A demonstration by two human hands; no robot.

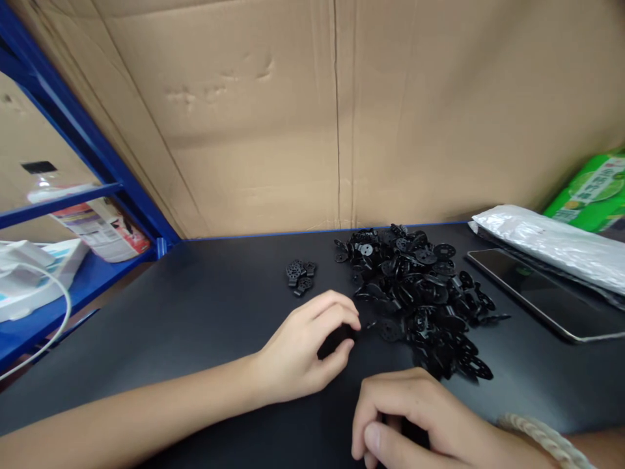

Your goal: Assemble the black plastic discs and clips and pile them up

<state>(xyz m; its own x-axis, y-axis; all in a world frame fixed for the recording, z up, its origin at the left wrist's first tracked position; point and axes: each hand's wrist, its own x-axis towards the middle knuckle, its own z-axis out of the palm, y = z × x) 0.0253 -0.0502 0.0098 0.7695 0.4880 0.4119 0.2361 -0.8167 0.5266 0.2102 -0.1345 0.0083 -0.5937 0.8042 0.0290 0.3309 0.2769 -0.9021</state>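
My left hand [312,345] rests over the black table, its fingers loosely curved and the thumb apart from them. Only dark shows in that gap, and no held piece can be made out. Just right of its fingertips lies a large heap of black plastic clips [420,286] with round, holed discs. Beyond the hand sits a small group of similar black clips [300,275]. In front of the heap, near the bottom edge, my right hand [415,417] is closed, thumb against the curled fingers. Whatever it may hold is hidden.
A phone [541,293] lies right of the heap, beside a silvery plastic package [551,241] and a green pack [593,192]. Cardboard [254,117] stands behind the black table [195,306]. At left, a blue metal shelf [141,215] holds a bottle [100,221] and a white cable [66,306].
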